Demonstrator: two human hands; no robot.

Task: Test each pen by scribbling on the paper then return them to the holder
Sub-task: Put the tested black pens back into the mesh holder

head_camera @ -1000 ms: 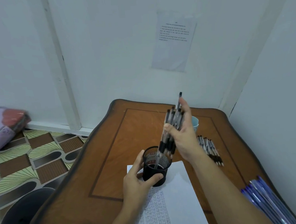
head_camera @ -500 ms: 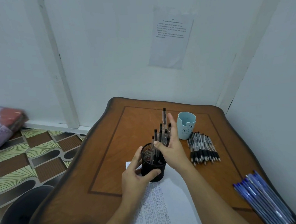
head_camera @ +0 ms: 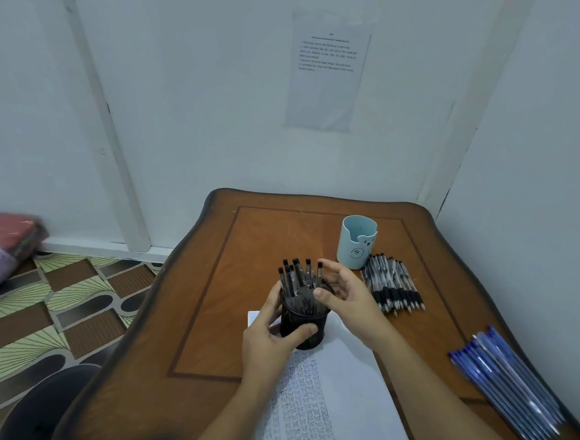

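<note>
White paper (head_camera: 349, 397): lies nearest us, under the holder, scribbled.
Left hand (head_camera: 273, 338): we wrap the black mesh holder (head_camera: 304, 325), steadying it.
Right hand (head_camera: 347, 296): fingers spread, empty, beside the black pens (head_camera: 298, 281) standing inside.
Loose pens (head_camera: 392, 286): right of holder, presumably untested.

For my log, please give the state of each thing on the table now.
Black mesh holder: upright, filled with pens, on the paper.
Left hand: gripping the holder.
Right hand: open beside the pens.
Blue cup: upright, apparently empty.
Black pens: lying bundled.
Blue pens: lying bundled.
</note>
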